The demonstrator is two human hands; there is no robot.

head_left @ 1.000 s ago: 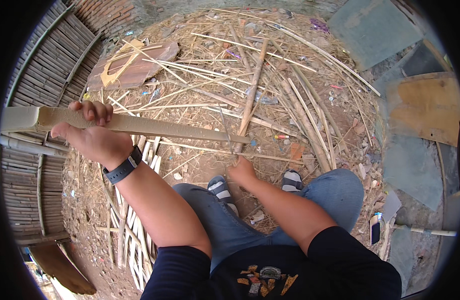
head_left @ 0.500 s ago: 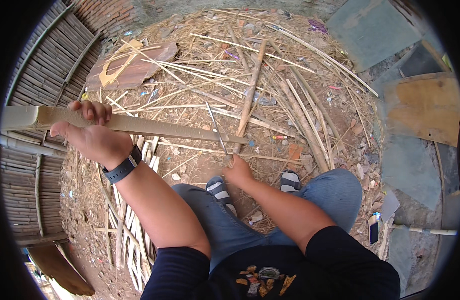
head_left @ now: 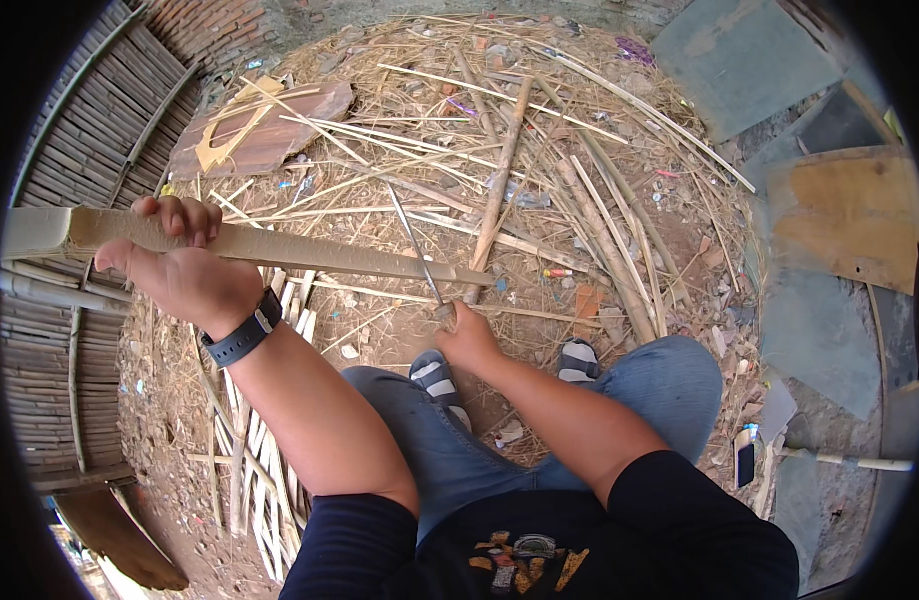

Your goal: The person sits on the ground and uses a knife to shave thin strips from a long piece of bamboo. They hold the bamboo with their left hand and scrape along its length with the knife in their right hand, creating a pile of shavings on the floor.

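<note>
Nearest me, my right hand (head_left: 469,335) fists a thin metal blade (head_left: 414,245) at centre frame. My left hand (head_left: 179,265), fingers wrapped, grips a long flat tan bamboo slat (head_left: 279,245) at left. Beyond, scattered bamboo poles (head_left: 499,190) litter the dirt.

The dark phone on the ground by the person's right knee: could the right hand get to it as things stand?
Probably, but not freely. The phone lies uncovered beside the right knee, close to that arm. The right hand, though, grips a thin knife against the bamboo slat, so it would need putting down.
</note>
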